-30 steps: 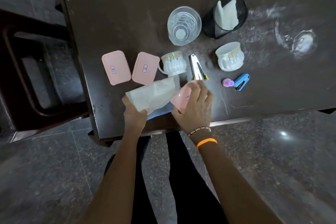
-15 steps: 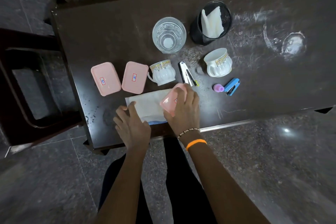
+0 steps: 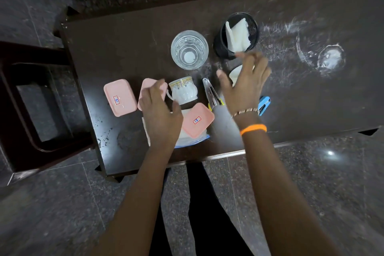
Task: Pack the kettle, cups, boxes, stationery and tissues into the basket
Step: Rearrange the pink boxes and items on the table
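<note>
Both hands left the tissue pack [image 3: 187, 141]; pink box [image 3: 197, 120] rests on it; right hand [image 3: 243, 83] and left hand [image 3: 160, 114], spread and empty, reach for the next item; basket unseen

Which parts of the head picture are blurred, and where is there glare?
Head view: the right hand is smeared by motion, the left hand slightly; the pink box stays sharp; a lamp glares on the floor tile; the table edges bow from wide-angle distortion.

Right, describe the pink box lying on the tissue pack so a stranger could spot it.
Start at the dark table, near its front edge between the two arms. There a white tissue pack lies flat with a pink box on top. Unlike the two pink boxes to its left, it sits skewed and raised, not on bare tabletop.
</note>
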A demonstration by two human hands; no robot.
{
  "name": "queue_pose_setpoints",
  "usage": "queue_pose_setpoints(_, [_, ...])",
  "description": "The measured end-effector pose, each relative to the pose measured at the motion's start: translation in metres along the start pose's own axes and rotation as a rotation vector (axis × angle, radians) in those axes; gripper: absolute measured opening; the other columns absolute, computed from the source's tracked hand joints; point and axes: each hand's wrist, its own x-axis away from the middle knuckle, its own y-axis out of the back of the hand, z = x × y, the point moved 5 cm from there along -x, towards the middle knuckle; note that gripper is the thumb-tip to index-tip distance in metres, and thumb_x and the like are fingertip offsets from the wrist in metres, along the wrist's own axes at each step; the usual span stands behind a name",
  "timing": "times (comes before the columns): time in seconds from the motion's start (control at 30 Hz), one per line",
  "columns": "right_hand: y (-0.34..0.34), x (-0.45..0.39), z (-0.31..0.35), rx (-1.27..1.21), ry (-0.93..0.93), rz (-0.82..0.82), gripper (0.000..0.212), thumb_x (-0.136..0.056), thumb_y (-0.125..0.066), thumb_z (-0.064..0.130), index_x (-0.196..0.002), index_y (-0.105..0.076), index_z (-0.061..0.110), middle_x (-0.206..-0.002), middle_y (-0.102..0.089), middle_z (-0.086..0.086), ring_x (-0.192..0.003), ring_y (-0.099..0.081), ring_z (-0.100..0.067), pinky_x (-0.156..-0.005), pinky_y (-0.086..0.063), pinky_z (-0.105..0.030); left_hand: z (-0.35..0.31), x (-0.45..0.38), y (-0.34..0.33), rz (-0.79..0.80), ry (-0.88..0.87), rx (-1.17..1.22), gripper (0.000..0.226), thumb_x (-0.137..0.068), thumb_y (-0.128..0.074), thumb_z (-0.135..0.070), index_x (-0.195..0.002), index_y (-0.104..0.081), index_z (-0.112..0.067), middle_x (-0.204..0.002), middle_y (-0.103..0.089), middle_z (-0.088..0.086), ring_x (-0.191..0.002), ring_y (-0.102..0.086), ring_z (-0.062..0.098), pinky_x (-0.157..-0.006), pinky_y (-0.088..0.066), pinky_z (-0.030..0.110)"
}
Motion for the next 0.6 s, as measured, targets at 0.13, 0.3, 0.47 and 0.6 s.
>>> queue_pose_setpoints(0.13, [-0.006,-0.054,-0.005,0.102,-0.026,0.138,0.09,-0.073,-0.072,0.028,-0.144,-0.02,0.008,-0.153,-0.015,-0.017,-0.141,-0.018,-0.034,-0.114,-0.01,-0.034,-0.037,-0.038,-0.011,0.015,-0.061,0.078,0.076,-0.075,-0.071,-0.009,-0.14,-0.031,-0.009,-0.143,-0.031,0.014,-0.133,-0.037,0.028,-0.109,-0.028,0.028])
queue_pose_setpoints(0.3, [-0.019,-0.08,-0.007,0.053,-0.007,0.275,0.099,-0.072,-0.073,0.013,-0.147,-0.008,0.01,-0.154,-0.013,-0.015,-0.141,-0.019,-0.032,-0.114,-0.016,-0.034,-0.05,-0.076,-0.034,0.163,-0.055,-0.013,0.1,-0.072,-0.077,-0.013,-0.149,-0.012,-0.011,-0.155,-0.018,0.012,-0.142,-0.022,0.027,-0.112,-0.021,0.027])
queue_pose_setpoints(0.47, [-0.016,-0.08,-0.009,0.009,-0.01,0.231,0.094,-0.068,-0.073,0.009,-0.144,-0.019,0.01,-0.144,-0.026,-0.015,-0.132,-0.033,-0.031,-0.108,-0.029,-0.032,-0.052,-0.08,-0.043,0.204,-0.063,-0.036,0.107,-0.062,-0.085,-0.023,-0.147,-0.02,-0.015,-0.148,-0.033,0.007,-0.133,-0.038,0.021,-0.103,-0.029,0.022])
queue_pose_setpoints(0.6, [-0.017,-0.076,-0.01,0.006,-0.017,0.213,0.093,-0.067,-0.072,0.007,-0.144,-0.02,0.011,-0.143,-0.026,-0.014,-0.129,-0.035,-0.031,-0.104,-0.034,-0.034,-0.059,-0.086,-0.043,0.186,-0.092,-0.058,0.103,-0.061,-0.085,-0.023,-0.145,-0.027,-0.013,-0.144,-0.038,0.006,-0.129,-0.042,0.019,-0.103,-0.036,0.028])
